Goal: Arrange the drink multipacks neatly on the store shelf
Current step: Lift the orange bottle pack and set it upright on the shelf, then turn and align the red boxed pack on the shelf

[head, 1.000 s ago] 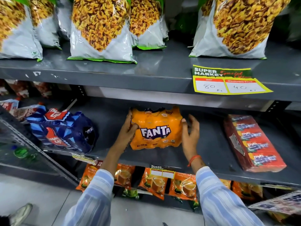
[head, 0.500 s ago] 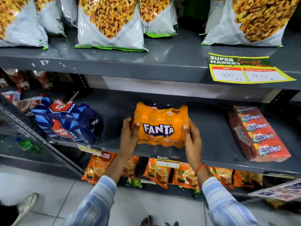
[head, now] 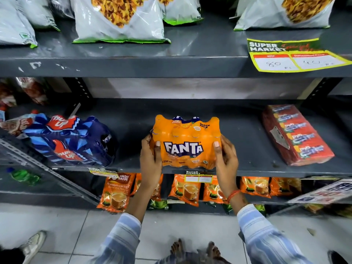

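The Fanta multipack sits at the front edge of the middle shelf, about midway along it, label facing out and its lower edge right at the shelf lip. Bare shelf lies behind it and on both sides. The blue Thums Up multipack lies tilted toward the left end, well apart. The red multipack lies flat near the right end, angled, also well apart.

The left hand clasps the pack's left side, thumb on the front face and fingers wrapped round the side. The right hand mirrors it on the right side, thumb pressed on the front, fingers curled behind. Both sets of fingers are clamped on the pack. Both forearms rise from below in striped sleeves, wrists bent slightly back; an orange thread circles the right wrist.

Compared with a second ago, the pack has come forward from deeper on the shelf to its front edge. It now stands more upright. The hands have moved from flat along its sides to a firmer grip with thumbs on the front.
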Demonstrator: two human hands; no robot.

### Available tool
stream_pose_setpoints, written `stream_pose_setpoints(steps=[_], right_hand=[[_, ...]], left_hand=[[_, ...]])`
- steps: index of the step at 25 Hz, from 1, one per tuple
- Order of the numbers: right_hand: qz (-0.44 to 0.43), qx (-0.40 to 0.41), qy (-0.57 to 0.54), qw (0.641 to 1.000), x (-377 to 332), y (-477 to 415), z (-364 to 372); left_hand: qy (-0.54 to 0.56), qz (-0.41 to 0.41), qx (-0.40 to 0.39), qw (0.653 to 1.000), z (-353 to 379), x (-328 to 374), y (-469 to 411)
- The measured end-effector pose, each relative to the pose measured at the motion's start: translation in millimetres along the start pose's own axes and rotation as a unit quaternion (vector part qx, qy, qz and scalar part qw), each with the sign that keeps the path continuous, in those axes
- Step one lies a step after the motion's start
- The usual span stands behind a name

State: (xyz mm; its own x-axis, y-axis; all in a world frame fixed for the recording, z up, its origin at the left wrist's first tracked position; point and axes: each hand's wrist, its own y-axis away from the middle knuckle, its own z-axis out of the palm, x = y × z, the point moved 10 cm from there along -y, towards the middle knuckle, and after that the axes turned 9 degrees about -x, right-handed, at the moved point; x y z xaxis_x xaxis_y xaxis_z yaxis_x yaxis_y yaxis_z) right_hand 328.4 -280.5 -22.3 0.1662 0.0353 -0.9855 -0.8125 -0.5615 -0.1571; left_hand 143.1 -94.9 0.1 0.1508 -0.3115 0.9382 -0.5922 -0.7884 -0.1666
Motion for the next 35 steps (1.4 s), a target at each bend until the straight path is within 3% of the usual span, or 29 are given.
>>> stream_pose_setpoints(steps=[6,10,14,17,19,22,23,25,29,31,33,35], right_hand=[[0.012,-0.036,-0.018,0.999,1,1,5],[0.008,-0.042,-0.021,0.999,-15,-12,-6],[-0.076,-0.01,0.064,0.995,-53,-41,-57],[-0.123,0.022,0.16,0.979,-59,-55,-139],[-0.096,0.036,0.288,0.952,-43,-71,-199],[0.051,-0.005,0.497,0.866,12,-99,-278],[0.093,-0.032,0.498,0.862,29,-100,-289],[0.108,-0.05,0.434,0.893,46,-95,-298],[0.075,-0.005,0.369,0.927,46,-94,-304],[0.099,0.002,0.297,0.95,54,-94,-312],[0.14,0.021,0.2,0.97,65,-95,-325],[0.151,0.033,0.188,0.97,67,-96,-339]], left_hand=[[-0.023,-0.022,-0.009,0.999,8,7,5],[-0.267,0.003,0.043,0.963,40,44,24],[-0.325,0.101,0.013,0.94,126,100,42],[-0.294,0.15,-0.054,0.942,222,127,51],[-0.254,0.101,-0.119,0.955,284,122,47],[-0.176,-0.099,-0.234,0.951,370,88,36],[-0.141,-0.172,-0.26,0.94,389,78,37],[-0.1,-0.241,-0.266,0.928,417,77,40],[-0.041,-0.257,-0.217,0.941,438,80,44],[-0.029,-0.254,-0.205,0.945,441,83,48],[-0.022,-0.23,-0.199,0.952,450,99,46],[-0.046,-0.171,-0.202,0.963,461,124,41]])
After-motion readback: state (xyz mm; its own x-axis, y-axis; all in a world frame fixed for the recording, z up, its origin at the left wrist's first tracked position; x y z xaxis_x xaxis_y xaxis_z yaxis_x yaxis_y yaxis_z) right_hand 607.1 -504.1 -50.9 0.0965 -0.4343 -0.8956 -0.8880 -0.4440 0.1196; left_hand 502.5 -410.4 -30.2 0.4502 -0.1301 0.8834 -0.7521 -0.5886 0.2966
